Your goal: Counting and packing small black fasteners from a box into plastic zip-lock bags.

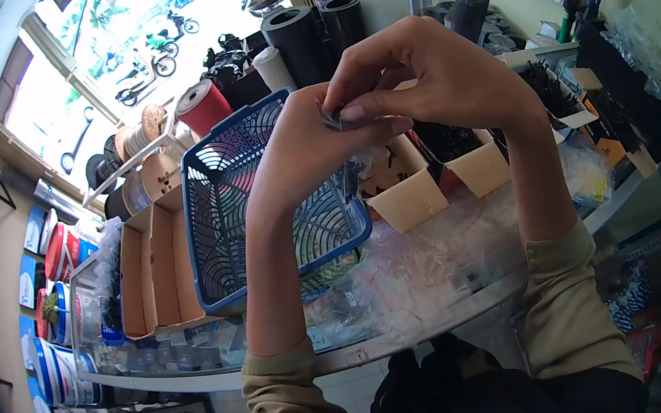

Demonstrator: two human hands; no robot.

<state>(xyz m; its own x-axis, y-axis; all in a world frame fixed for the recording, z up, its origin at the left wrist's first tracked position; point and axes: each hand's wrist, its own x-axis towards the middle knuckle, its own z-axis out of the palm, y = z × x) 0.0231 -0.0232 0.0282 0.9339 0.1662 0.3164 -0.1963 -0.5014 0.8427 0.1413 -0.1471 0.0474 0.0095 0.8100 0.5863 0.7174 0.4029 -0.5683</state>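
Observation:
My left hand (311, 136) is raised above the glass counter and curled around a small clear plastic bag. The bag's greyish mouth (336, 119) sticks out at the top of the fist, where the thumb and fingertips of my right hand (430, 81) pinch it. Below the left fist hangs a clear plastic part with dark contents (353, 176), seemingly the same bag; my fingers hide the middle. Under my left hand stands a blue plastic basket (214, 235). Beneath my right hand are open cardboard boxes, one with small black pieces (393, 175) inside.
Loose clear plastic bags (433, 262) cover the front of the glass counter (339, 360). Two long empty cardboard trays (155, 269) stand left of the basket. Behind it are a red roll (203, 105) and black rolls (294, 40). More boxes (548, 90) crowd the right side.

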